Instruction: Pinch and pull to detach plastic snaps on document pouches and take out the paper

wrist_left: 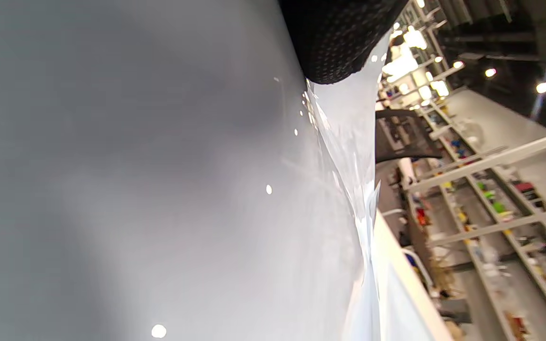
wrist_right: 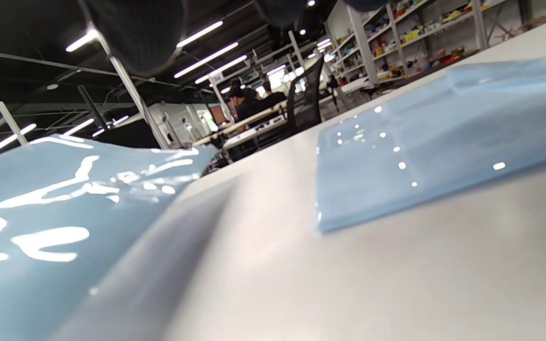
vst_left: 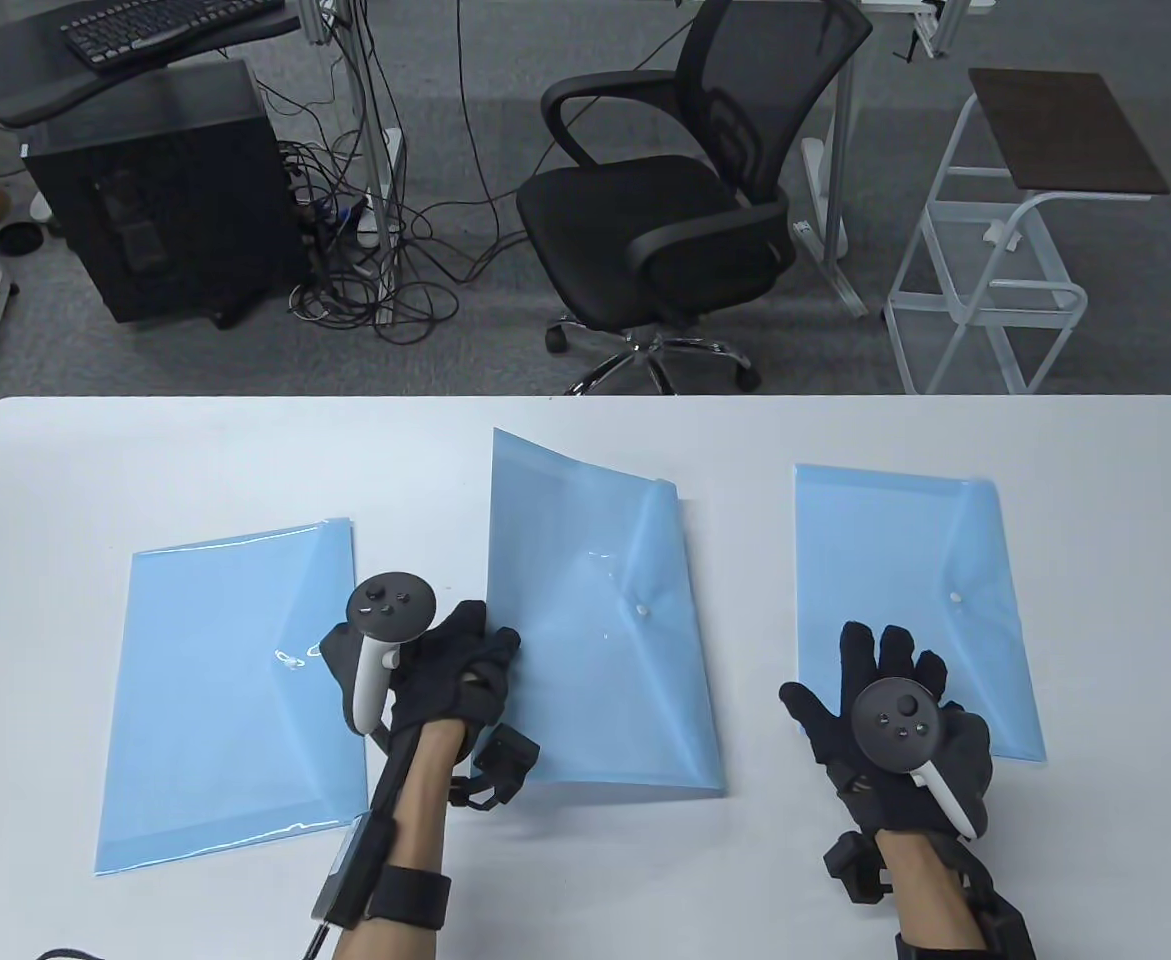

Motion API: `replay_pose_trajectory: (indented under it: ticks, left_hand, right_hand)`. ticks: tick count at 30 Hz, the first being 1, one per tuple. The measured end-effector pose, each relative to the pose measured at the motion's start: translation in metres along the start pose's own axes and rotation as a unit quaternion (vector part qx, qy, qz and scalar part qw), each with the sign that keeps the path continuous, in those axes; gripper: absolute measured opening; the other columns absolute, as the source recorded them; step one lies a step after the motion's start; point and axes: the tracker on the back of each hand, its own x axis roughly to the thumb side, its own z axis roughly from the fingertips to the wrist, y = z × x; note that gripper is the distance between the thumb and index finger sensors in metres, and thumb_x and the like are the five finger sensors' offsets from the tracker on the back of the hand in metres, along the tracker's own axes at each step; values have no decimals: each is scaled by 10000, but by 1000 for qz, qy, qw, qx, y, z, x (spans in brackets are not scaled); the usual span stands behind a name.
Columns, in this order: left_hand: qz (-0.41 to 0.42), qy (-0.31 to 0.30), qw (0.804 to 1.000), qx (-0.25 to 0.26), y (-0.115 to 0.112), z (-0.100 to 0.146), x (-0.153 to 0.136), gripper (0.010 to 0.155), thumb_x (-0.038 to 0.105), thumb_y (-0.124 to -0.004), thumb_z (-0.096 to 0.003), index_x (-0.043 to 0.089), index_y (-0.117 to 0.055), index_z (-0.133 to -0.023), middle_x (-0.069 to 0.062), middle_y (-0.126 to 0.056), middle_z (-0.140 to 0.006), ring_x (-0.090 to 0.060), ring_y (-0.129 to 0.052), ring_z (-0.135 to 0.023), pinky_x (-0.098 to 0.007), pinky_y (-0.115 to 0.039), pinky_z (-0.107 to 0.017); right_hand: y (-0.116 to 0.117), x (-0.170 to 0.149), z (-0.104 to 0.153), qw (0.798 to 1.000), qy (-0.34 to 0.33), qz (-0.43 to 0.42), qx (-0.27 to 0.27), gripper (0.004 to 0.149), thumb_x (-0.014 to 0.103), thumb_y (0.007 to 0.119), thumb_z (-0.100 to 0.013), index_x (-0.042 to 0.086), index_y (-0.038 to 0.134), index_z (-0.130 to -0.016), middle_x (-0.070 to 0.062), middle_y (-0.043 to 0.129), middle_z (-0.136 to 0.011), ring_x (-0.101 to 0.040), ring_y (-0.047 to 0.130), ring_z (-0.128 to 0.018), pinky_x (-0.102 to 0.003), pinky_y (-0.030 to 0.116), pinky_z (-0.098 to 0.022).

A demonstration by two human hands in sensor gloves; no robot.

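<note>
On white table (vst_left: 65, 470), three glossy blue pouches (vst_left: 600, 610).

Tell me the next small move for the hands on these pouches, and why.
Probably bring the right hand over to pinch the white snap on the middle pouch. The left hand already grips that pouch's left edge, which is lifted off the table. Its flap looks snapped shut, and no paper is out.
</note>
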Motion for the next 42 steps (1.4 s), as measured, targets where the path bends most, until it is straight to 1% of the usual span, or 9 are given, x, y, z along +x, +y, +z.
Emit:
replay_pose_trajectory:
  ticks: [4, 7, 14, 19, 25, 28, 35, 39, 42]
  left_hand:
    - [12, -14, 1000, -15, 0, 25, -7, 421, 282, -773, -560, 121, -694, -941, -98, -952, -761, -153, -1116, -405, -241, -992, -270]
    - [13, -18, 999, -24, -2, 42, -18, 424, 278, -761, -564, 111, -681, -946, -101, -945, -768, -155, -1115, -413, -242, -993, -275]
    - [22, 9, 997, -68, -12, 61, -51, 433, 271, -736, -574, 93, -649, -959, -103, -928, -791, -164, -1117, -444, -248, -998, -300]
    - [13, 29, 997, -76, -19, 59, -70, 437, 267, -735, -575, 79, -645, -959, -111, -927, -798, -185, -1123, -463, -265, -1003, -310]
    - [-7, 65, 994, -86, -25, 51, -83, 448, 276, -755, -574, 59, -667, -956, -122, -951, -800, -213, -1145, -488, -286, -1017, -310]
    - [-31, 73, 993, -85, -26, 48, -86, 459, 283, -759, -576, 53, -672, -963, -125, -952, -823, -226, -1144, -522, -306, -1016, -320]
    - [-43, 79, 993, -77, -27, 45, -86, 464, 293, -762, -579, 58, -673, -969, -103, -964, -799, -229, -1138, -544, -325, -1009, -341]
    - [-60, 79, 993, -65, -29, 46, -83, 464, 292, -763, -578, 58, -675, -968, -101, -968, -789, -223, -1138, -537, -323, -1011, -349]
    - [-70, 77, 993, -59, -30, 47, -81, 464, 292, -762, -578, 58, -674, -969, -98, -970, -786, -217, -1139, -532, -315, -1014, -351]
  right_hand:
    - [-1, -1, 1, 1000, -1, -5, -3, 898, 652, 657, -551, 100, 350, -1189, -371, 294, -1233, -724, 299, -1004, -889, 337, -577]
    - [-1, -1, 1, 1000, -1, -3, -4, 900, 652, 658, -549, 100, 349, -1189, -368, 294, -1233, -723, 299, -1004, -891, 338, -574]
    - [-1, 0, 2, 1000, -1, 1, -5, 899, 651, 659, -550, 99, 351, -1189, -370, 293, -1234, -724, 300, -1003, -891, 338, -574]
    - [0, 1, 2, 1000, 1, 5, -3, 898, 651, 659, -550, 96, 355, -1188, -370, 295, -1233, -725, 301, -1002, -892, 338, -572]
    - [0, 2, 3, 1000, -2, 10, -4, 899, 650, 660, -550, 93, 358, -1188, -376, 298, -1231, -725, 302, -1001, -892, 338, -572]
    - [0, 2, 3, 1000, -3, 11, -4, 901, 650, 661, -550, 91, 359, -1188, -376, 296, -1231, -726, 301, -1001, -893, 338, -571]
    - [1, 6, 3, 1000, -6, 19, 0, 900, 648, 663, -552, 87, 360, -1187, -382, 295, -1228, -732, 301, -995, -894, 339, -566]
    - [-4, 20, 4, 999, -31, 7, 9, 906, 644, 670, -557, 72, 361, -1187, -396, 300, -1221, -741, 310, -985, -896, 351, -556]
    - [-6, 43, 6, 997, -60, -24, 38, 905, 624, 698, -562, 54, 369, -1183, -409, 313, -1212, -747, 337, -977, -895, 373, -551]
